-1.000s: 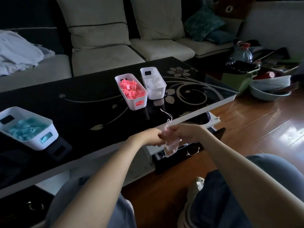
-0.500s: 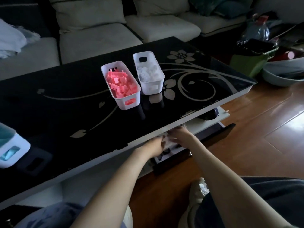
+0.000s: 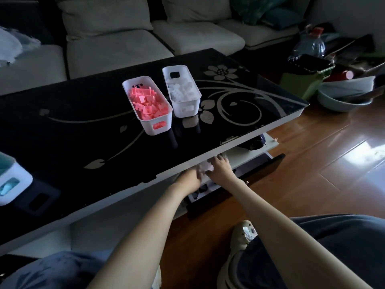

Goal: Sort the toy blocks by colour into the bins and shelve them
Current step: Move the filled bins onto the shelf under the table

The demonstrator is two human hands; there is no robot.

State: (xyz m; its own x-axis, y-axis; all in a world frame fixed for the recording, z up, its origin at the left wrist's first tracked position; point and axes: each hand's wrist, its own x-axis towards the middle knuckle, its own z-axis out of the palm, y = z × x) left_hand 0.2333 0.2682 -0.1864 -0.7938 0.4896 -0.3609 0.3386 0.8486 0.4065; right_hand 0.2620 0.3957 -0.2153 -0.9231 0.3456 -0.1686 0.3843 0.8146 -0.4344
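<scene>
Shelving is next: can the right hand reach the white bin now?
Likely yes, after pulling back: the right hand is under the table edge, but the white bin stands open on top, with only the pink bin beside it.

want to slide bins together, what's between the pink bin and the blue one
Head view: only bare black tabletop between pink bin and blue bin.

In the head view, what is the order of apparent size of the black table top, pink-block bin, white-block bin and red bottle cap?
1. black table top
2. pink-block bin and white-block bin: alike; the pink one is nearer, so unranked
3. red bottle cap: smallest, though farthest away
</scene>
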